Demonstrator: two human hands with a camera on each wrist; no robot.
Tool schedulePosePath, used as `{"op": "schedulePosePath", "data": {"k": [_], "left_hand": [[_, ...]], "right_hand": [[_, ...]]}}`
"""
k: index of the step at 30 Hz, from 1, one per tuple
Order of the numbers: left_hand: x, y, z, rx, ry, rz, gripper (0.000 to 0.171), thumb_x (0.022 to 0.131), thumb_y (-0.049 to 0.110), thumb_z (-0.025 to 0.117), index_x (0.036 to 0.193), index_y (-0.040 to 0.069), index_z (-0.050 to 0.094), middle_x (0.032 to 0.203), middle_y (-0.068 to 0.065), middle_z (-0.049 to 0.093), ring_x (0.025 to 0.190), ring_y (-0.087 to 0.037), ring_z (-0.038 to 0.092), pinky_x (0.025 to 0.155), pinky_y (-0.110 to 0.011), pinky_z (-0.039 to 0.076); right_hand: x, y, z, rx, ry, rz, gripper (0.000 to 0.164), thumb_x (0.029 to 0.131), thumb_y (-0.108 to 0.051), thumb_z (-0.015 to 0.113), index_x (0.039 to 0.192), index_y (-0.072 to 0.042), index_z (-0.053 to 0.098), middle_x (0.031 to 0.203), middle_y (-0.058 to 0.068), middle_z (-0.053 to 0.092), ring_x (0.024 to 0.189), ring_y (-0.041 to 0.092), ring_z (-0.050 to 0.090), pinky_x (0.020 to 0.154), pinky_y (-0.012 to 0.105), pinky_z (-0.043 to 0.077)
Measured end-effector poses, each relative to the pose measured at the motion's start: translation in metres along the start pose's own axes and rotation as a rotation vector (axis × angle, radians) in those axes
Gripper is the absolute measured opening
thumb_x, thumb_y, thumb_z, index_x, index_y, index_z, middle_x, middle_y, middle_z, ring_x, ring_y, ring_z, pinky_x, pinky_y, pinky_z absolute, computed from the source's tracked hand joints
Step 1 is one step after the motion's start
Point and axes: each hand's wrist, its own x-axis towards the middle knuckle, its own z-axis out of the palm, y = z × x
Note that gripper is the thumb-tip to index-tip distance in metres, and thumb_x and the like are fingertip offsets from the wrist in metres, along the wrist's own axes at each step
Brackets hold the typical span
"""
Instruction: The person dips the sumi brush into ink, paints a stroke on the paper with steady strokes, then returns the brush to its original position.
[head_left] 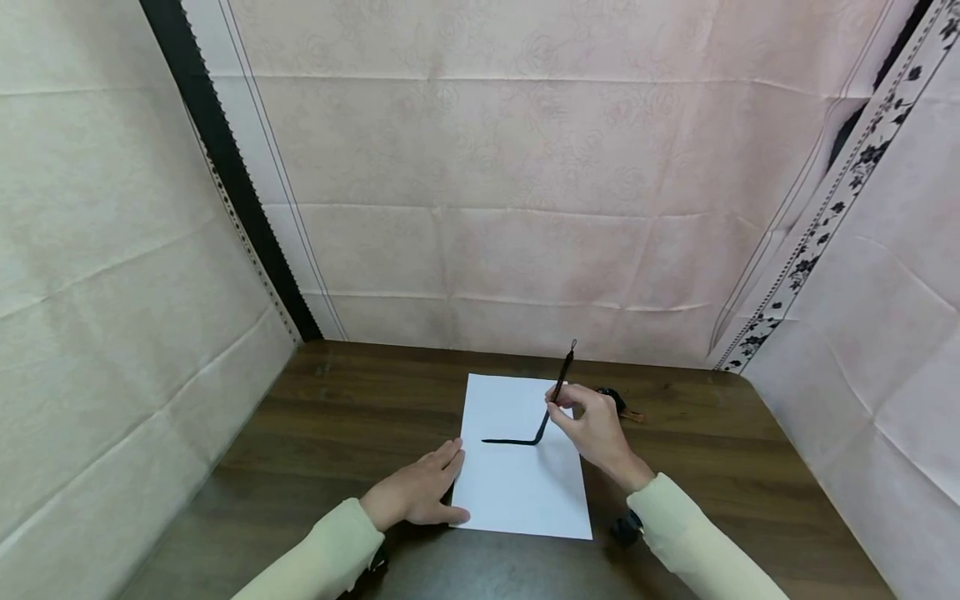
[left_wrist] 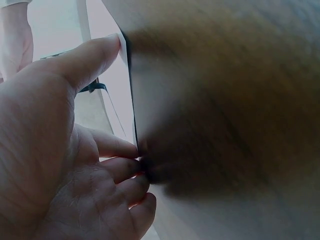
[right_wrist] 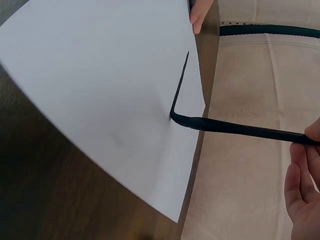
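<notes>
A white sheet of paper (head_left: 525,500) lies on the brown wooden table. My right hand (head_left: 596,429) pinches a black writing brush (head_left: 562,373) by its handle, above the sheet's right side. The brush leans, its bent tip touching the paper at the right end of a black horizontal stroke (head_left: 506,442). In the right wrist view, the dark brush (right_wrist: 240,128) meets that stroke at an angle. My left hand (head_left: 420,492) rests at the sheet's left edge with fingers extended. From the left wrist, its thumb and fingertips show along the paper's edge.
Behind my right hand lies a small black object (head_left: 613,398) with a brownish piece (head_left: 633,416), partly hidden. The wooden table (head_left: 337,425) is bounded by pale cloth on the left, at the back (head_left: 510,250) and on the right. Dark wristbands show at both cuffs.
</notes>
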Motion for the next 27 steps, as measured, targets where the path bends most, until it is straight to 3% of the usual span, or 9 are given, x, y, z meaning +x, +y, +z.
{"op": "schedulePosePath", "data": {"k": [7, 22, 27], "left_hand": [[-0.001, 0.001, -0.002, -0.006, -0.001, 0.001, 0.1, 0.096, 0.057, 0.072, 0.166, 0.0, 0.028, 0.178, -0.015, 0.017, 0.166, -0.031, 0.019, 0.133, -0.05, 0.026], [-0.002, 0.002, -0.003, -0.009, -0.004, -0.004, 0.1, 0.096, 0.056, 0.072, 0.166, 0.0, 0.028, 0.178, -0.015, 0.017, 0.166, -0.03, 0.019, 0.132, -0.05, 0.026], [-0.001, 0.002, -0.001, -0.006, -0.006, -0.006, 0.1, 0.096, 0.056, 0.072, 0.166, 0.001, 0.028, 0.178, -0.014, 0.017, 0.166, -0.03, 0.019, 0.132, -0.05, 0.027]], "right_hand": [[-0.004, 0.004, -0.011, -0.014, 0.023, 0.02, 0.018, 0.091, -0.004, 0.081, 0.1, -0.019, 0.079, 0.097, -0.005, 0.08, 0.085, 0.009, 0.072, 0.073, 0.026, 0.056], [-0.002, 0.005, -0.026, -0.001, 0.032, -0.007, 0.015, 0.092, -0.004, 0.08, 0.101, -0.016, 0.08, 0.094, 0.003, 0.08, 0.079, 0.005, 0.071, 0.069, 0.032, 0.063], [0.001, 0.001, -0.034, 0.0, 0.065, -0.035, 0.015, 0.09, -0.003, 0.081, 0.1, -0.015, 0.08, 0.092, 0.004, 0.08, 0.079, 0.005, 0.071, 0.071, 0.025, 0.062]]}}
